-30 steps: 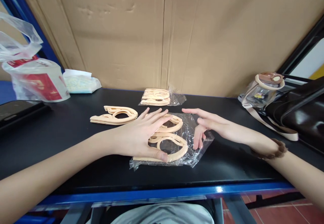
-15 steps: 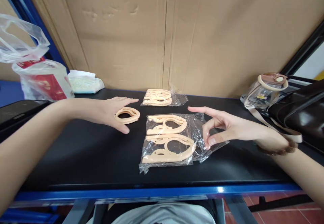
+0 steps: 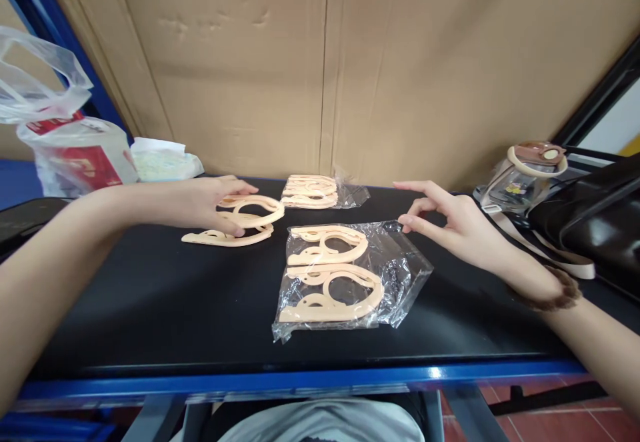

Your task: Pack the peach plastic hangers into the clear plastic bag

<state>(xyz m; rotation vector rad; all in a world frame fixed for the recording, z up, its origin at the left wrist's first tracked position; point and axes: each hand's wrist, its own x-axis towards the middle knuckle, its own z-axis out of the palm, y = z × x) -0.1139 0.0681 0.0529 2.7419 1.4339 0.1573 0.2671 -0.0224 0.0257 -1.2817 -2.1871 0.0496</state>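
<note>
A black table (image 3: 150, 309) is sitting by a cardboard wall. The left hand (image 3: 200, 203) is pinching loose hangers (image 3: 240, 219). The right hand (image 3: 453, 222) is floating open, holding nothing, above the bag (image 3: 340, 275). The 2 stacked hangers might slide apart because the pinch is loose.

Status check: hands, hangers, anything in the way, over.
Left hand gripping loose hangers. Right hand open, above the bagged hangers. Second bag behind; nothing blocking.
</note>
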